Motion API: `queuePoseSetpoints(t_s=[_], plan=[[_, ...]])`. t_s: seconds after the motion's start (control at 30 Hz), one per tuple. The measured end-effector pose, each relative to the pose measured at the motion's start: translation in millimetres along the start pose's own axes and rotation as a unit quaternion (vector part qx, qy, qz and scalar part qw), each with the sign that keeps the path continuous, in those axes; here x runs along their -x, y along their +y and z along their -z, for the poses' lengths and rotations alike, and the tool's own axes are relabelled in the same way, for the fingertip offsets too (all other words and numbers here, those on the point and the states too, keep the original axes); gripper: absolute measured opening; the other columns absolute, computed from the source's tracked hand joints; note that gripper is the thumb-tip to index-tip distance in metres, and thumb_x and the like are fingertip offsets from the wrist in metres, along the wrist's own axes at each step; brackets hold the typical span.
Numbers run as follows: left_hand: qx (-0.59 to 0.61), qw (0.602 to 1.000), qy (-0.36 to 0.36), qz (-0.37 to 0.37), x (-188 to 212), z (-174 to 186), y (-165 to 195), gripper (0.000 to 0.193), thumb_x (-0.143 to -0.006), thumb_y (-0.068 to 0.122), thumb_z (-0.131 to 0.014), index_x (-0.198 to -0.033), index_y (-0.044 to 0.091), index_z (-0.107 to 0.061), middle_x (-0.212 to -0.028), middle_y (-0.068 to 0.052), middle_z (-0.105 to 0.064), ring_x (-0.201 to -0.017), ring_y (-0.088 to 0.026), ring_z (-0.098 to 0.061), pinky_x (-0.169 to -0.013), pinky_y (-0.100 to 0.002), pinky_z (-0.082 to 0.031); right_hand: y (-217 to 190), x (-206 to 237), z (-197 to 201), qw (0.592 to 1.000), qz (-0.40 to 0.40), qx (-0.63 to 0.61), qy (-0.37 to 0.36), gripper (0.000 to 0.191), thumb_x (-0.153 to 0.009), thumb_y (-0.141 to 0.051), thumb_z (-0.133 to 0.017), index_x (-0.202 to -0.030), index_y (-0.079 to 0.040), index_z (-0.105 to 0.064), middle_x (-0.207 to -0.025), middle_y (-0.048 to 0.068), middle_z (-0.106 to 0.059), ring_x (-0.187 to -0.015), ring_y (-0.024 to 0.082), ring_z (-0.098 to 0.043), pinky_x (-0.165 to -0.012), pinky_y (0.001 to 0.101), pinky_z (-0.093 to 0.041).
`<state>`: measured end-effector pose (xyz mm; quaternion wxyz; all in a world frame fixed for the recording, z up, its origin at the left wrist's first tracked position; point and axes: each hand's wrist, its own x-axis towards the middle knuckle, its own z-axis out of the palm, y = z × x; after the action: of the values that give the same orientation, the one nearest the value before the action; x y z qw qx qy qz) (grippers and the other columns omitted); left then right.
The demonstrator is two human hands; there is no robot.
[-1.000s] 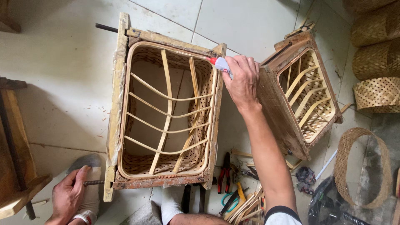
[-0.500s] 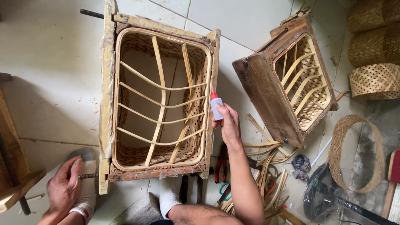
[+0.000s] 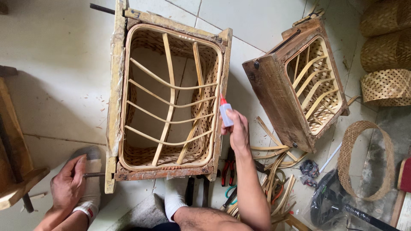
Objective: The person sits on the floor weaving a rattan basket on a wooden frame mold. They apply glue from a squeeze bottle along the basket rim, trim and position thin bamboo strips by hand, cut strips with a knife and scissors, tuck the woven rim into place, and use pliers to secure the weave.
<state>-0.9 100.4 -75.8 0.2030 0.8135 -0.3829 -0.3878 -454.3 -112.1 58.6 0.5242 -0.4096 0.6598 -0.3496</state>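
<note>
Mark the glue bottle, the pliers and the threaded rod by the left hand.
glue bottle (image 3: pixel 225 114), head view, on its clear body.
pliers (image 3: pixel 228 166), head view, on a red handle.
threaded rod (image 3: pixel 94 174), head view, mid-shaft.

A small glue bottle (image 3: pixel 225 114), white body with a red pointed cap, is in the right hand (image 3: pixel 238 130) (beside the mould's right wall). A crumpled clear plastic bag (image 3: pixel 332 205) lies on the floor at lower right.
</note>
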Motion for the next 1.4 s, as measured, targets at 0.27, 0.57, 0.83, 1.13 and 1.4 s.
queuePoseSetpoints(t_s=[0.27, 0.57, 0.83, 1.13, 1.4], plan=[[-0.002, 1.0, 0.009, -0.003, 3.9, -1.8, -6.5, 0.034, -0.11, 0.038, -0.063, -0.131, 0.013, -0.073, -0.085, -0.013, -0.071, -0.076, -0.019, -0.066, -0.078, -0.035, -0.054, 10.7, 54.6, 0.0, 0.998, -0.062, -0.015, 0.021, 0.046, -0.091, -0.047, -0.063, -0.089, -0.001, -0.068, -0.061, 0.003, -0.059, -0.047, 0.01, -0.055, -0.045, 0.0232, -0.045], [0.113, 0.992, -0.024, 0.06, 5.9, 4.3, 1.8, 0.04, -0.115, 0.037, -0.06, -0.117, 0.0, -0.074, -0.08, -0.014, -0.068, -0.072, -0.016, -0.058, -0.07, -0.034, -0.049, 21.5, 95.9, 0.7, 0.999, -0.024, -0.009, 0.033, 0.047, -0.089, -0.046, -0.061, -0.106, -0.002, -0.068, -0.074, 0.003, -0.065, -0.053, 0.01, -0.059, -0.046, 0.025, -0.051], [0.243, 0.968, 0.027, -0.057, -13.4, 37.0, 78.7, 0.041, -0.115, 0.032, -0.055, -0.122, -0.005, -0.071, -0.103, -0.011, -0.072, -0.095, -0.014, -0.065, -0.091, -0.029, -0.053, 85.6, 88.4, 59.5, 0.986, 0.066, 0.02, 0.153, 0.026, -0.101, -0.017, -0.065, -0.119, 0.002, -0.06, -0.112, 0.011, -0.073, -0.097, 0.015, -0.071, -0.08, 0.032, -0.06], [0.357, 0.906, -0.228, 0.001, -185.2, 12.7, 214.6, 0.073, -0.103, 0.058, -0.043, -0.146, 0.0, -0.045, -0.147, -0.016, -0.054, -0.139, -0.024, -0.051, -0.115, -0.041, -0.039, 172.8, -42.1, 82.4, 0.944, 0.129, 0.167, 0.254, 0.028, -0.093, -0.007, -0.079, -0.117, 0.001, -0.066, -0.107, 0.01, -0.073, -0.095, 0.015, -0.067, -0.086, 0.0296, -0.055], [0.415, 0.883, -0.216, 0.045, -262.6, -39.4, 285.7, 0.079, -0.097, 0.068, -0.044, -0.135, 0.001, -0.065, -0.12, -0.013, -0.072, -0.1, -0.018, -0.07, -0.085, -0.035, -0.059, 145.7, -3.7, 50.4, 0.934, 0.011, 0.215, 0.285, 0.03, -0.096, -0.021, -0.074, -0.122, -0.006, -0.069, -0.115, 0.016, -0.076, -0.099, 0.025, -0.072, -0.093, 0.0394, -0.06]])
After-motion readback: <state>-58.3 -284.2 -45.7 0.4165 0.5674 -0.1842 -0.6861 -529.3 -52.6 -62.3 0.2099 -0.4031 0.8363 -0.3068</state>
